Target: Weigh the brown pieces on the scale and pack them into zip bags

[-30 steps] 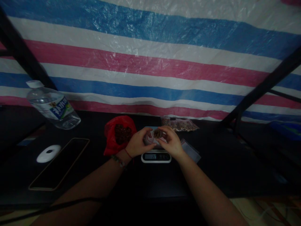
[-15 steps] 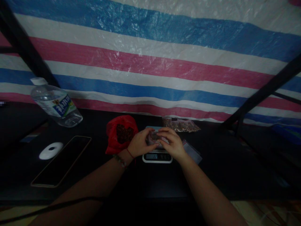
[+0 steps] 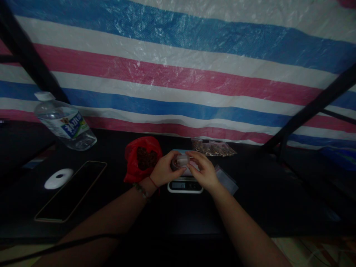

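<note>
A clear plastic bottle (image 3: 65, 124) with a white cap stood at the far left of the black counter (image 3: 267, 193), and nearer the person lay a white rounded case (image 3: 59, 178) just beside a smartphone (image 3: 71, 193). Next came an open red plastic bag (image 3: 132, 165) holding dark brown pieces (image 3: 147, 157). The left hand (image 3: 162, 170) was above the digital scale (image 3: 185, 186), thumb and fingers curved, its grip closed about a clear bag (image 3: 175, 163) — partly hidden. Between both hands, over the scale, was a small translucent cup (image 3: 183, 160), tipped sideways; the right hand (image 3: 205, 170) pinched it between thumb and fingers. Behind lay filled zip bags (image 3: 214, 148) — flat zip bags (image 3: 227, 180) rested beside the right wrist.
</note>
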`<control>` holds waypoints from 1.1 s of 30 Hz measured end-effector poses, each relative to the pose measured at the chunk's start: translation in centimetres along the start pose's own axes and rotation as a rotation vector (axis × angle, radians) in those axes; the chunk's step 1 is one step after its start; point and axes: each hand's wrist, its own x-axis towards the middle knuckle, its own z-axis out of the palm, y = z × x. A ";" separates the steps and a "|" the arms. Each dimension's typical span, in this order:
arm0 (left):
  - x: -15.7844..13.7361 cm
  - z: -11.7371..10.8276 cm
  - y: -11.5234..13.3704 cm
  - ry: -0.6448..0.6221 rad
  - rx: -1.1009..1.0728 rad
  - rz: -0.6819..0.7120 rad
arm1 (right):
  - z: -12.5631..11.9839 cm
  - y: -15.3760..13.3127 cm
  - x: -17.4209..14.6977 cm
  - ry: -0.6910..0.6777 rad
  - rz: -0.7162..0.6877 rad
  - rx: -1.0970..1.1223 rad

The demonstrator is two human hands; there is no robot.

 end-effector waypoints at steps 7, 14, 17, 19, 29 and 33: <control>0.0 0.0 -0.2 0.071 -0.082 -0.048 | 0.4 0.8 -0.3 -0.052 0.103 0.040; 1.1 -0.5 -2.1 0.340 -0.815 -0.373 | 0.0 1.6 0.3 -0.074 0.160 -0.058; 1.7 -1.7 -2.0 0.214 -1.306 -0.534 | -0.1 2.4 0.5 -0.114 0.196 -0.178; 1.7 -2.4 -1.8 0.083 -1.473 -0.565 | 0.1 3.3 0.4 -0.113 0.219 -0.240; 0.6 -1.9 -1.1 -0.333 -1.366 -0.543 | -0.5 2.5 0.4 -0.040 0.040 -0.252; -0.1 -1.3 -0.8 -0.569 -1.373 -0.510 | -0.5 0.0 0.3 -0.170 -0.091 -0.075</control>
